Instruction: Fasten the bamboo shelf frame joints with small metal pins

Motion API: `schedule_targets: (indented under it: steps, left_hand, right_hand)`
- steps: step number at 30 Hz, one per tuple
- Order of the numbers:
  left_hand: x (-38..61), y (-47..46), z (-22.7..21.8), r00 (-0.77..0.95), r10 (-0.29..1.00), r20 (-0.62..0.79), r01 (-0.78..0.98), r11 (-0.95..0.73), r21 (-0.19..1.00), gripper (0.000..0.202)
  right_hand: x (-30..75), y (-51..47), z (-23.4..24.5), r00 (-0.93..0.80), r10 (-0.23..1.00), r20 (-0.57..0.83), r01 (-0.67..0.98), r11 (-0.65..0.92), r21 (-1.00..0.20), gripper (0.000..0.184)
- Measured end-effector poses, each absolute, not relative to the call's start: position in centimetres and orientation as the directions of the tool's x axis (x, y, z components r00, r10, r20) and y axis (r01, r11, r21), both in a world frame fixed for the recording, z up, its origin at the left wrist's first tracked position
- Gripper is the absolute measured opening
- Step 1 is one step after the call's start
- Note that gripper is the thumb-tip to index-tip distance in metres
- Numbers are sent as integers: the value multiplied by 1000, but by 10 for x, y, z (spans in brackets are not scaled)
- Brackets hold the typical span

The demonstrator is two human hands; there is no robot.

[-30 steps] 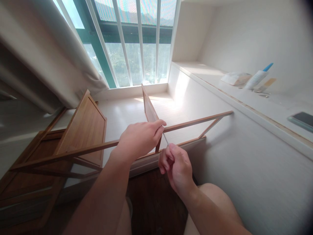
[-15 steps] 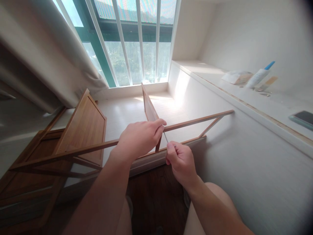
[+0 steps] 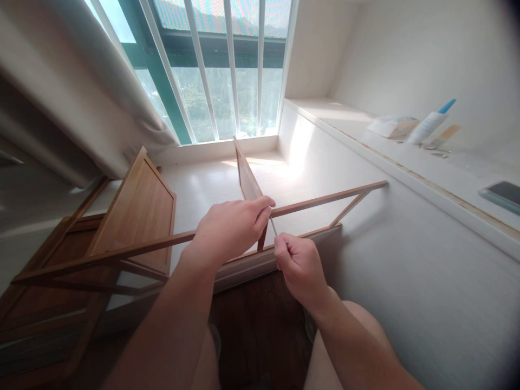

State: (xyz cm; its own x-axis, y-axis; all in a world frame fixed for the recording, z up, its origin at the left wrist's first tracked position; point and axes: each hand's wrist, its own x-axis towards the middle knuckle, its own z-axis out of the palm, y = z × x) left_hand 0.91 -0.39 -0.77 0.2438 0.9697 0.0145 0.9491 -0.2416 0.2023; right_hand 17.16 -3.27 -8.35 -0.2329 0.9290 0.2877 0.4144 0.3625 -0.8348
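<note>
1. Right hand (image 3: 300, 268): fist closed, pinching thin rod (image 3: 273, 225) by its lower end.
2. Rod: slanting between the hands, top end up at the rail (image 3: 325, 200), by the left fingertips.
3. Left hand (image 3: 231, 230): draped over rail where divider (image 3: 248, 176) meets it. Fingers mostly hidden; can't tell how tight.
4. Wood panel (image 3: 140, 208) leaning, left side.
5. Ledge (image 3: 463, 169), right: tube (image 3: 426, 129), phone (image 3: 504, 195).

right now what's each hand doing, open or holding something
Left hand: closed over the wooden rail.
Right hand: closed, holding a thin grey rod.
</note>
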Motion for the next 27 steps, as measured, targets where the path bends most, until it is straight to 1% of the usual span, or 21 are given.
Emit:
schedule_targets:
  steps: [8,17,19,22,24,27]
  left_hand:
    - [8,-4,-10,252,967,26,945,-252,208,43]
    - [9,-4,-9,241,970,14,950,-239,203,43]
    - [9,-4,-9,243,970,17,949,-241,204,42]
    - [10,-4,-8,244,970,20,949,-243,200,41]
    - [10,-4,-8,242,970,9,951,-239,195,41]
    - [10,-4,-9,244,970,12,952,-242,189,41]
  right_hand:
    - [174,-30,-81,-271,914,302,512,403,-759,39]
    - [175,-30,-81,-271,905,329,566,426,-706,38]
    - [173,-31,-79,-275,893,355,602,448,-661,37]
    - [170,-35,-74,-287,870,400,686,478,-548,35]
    - [169,-38,-70,-284,867,409,740,470,-482,34]
    - [168,-41,-65,-246,879,409,784,429,-449,34]
